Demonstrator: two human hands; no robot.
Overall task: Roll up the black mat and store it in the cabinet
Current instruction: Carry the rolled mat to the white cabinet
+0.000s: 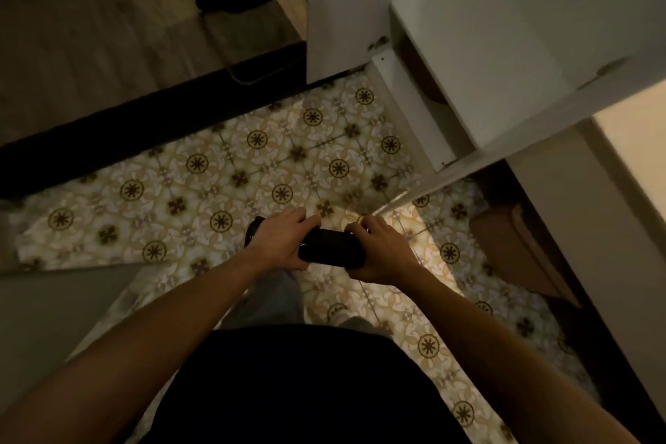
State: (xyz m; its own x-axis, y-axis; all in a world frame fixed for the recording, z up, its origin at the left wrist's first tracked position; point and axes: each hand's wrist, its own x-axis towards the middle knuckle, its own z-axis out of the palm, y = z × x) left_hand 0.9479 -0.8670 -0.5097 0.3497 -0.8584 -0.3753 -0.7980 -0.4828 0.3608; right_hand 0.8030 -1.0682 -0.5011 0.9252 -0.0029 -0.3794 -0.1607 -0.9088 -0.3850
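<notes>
Patterned floor tiles [223, 169] fill the middle of the frame under dim light, with a white cabinet [479, 58] standing open at the upper right, its door [522, 141] swung out toward the centre. A brown cardboard box [519, 256] sits on the floor at right, below the door.

Just below centre, the rolled black mat [329, 248] is held level above the tiles, one hand at each end. The left hand [284, 245] curls closed around the left end; the right hand [382, 252] wraps the right end, fingers bent over the top. Both grips look firm.

Judging by its tight, compact roll and slight sheen, the mat is probably light, soft and springy, likely to unroll if released. Holding it around both ends, fingers pressing the loose edge down, seems the safest way to carry it onto the cabinet shelf [493, 79].
</notes>
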